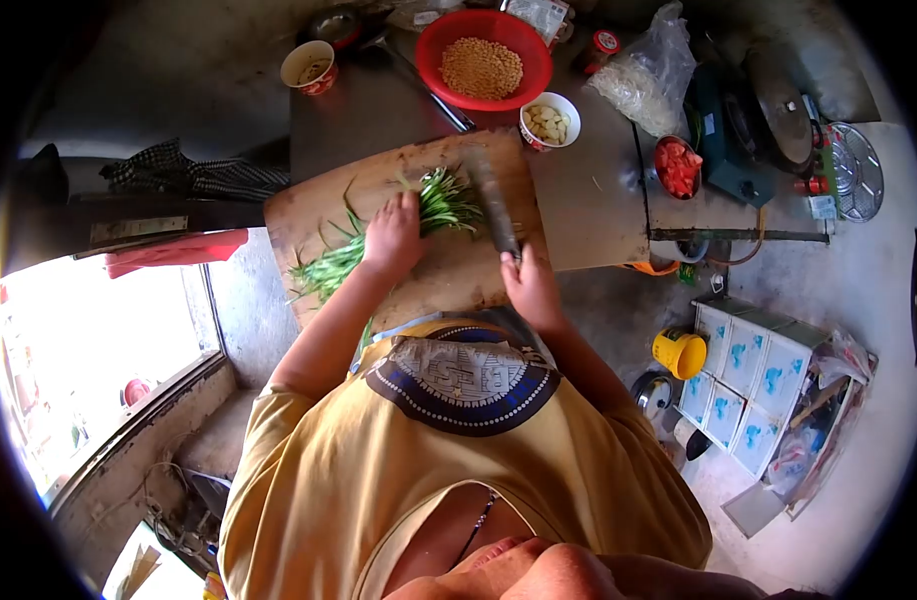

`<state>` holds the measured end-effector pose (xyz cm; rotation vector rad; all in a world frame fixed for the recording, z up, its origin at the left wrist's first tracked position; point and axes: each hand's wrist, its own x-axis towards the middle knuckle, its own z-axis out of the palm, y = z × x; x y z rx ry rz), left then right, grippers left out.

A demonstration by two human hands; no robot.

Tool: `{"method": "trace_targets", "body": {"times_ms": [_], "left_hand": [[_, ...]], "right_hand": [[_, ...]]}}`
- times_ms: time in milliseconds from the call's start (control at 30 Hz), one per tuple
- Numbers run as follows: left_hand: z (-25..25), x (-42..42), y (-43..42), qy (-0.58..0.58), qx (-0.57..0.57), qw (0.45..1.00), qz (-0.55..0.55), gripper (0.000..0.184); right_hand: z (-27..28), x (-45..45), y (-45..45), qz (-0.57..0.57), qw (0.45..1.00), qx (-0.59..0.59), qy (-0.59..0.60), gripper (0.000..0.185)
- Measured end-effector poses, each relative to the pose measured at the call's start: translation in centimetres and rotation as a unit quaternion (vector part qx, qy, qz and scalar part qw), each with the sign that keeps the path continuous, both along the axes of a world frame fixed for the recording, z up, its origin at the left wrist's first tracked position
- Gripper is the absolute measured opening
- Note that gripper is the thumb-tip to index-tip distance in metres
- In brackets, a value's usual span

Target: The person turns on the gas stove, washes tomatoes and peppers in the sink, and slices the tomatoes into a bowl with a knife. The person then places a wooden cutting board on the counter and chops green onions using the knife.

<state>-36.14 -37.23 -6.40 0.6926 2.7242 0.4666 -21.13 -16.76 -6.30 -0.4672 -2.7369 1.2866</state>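
A bunch of long green stalks like chives (448, 203) lies slantwise across a wooden cutting board (458, 270). Over its middle, my left hand (393, 235) is closed, pressing the stalks against the board. Their cut ends face right, and the thin leafy ends trail off to the lower left. My right hand (530, 280) grips the handle of a kitchen knife (493, 205) at the board's right side. The blade, smeared by motion, points away from me and stands just right of the cut ends.
Behind the board are a red basin (435, 45) of beans or kernels, a bowl of garlic cloves (549, 121) and a paper cup (309, 68). To the right stand a plastic bag (648, 85), a bowl of chopped red pieces (677, 167) and a stove (730, 150).
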Motion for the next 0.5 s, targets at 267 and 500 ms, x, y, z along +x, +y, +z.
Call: {"method": "trace_targets", "body": {"times_ms": [267, 500], "left_hand": [[-3.2, -1.3, 9.3, 0.026, -0.105, 0.990, -0.094, 0.118], [-4.4, -1.0, 7.1, -0.013, -0.195, 0.977, -0.086, 0.122]], "right_hand": [[2.4, 1.5, 3.6, -0.043, 0.998, 0.015, -0.043, 0.024], [2.1, 0.0, 1.6, 0.059, 0.993, 0.062, -0.081, 0.022]]}}
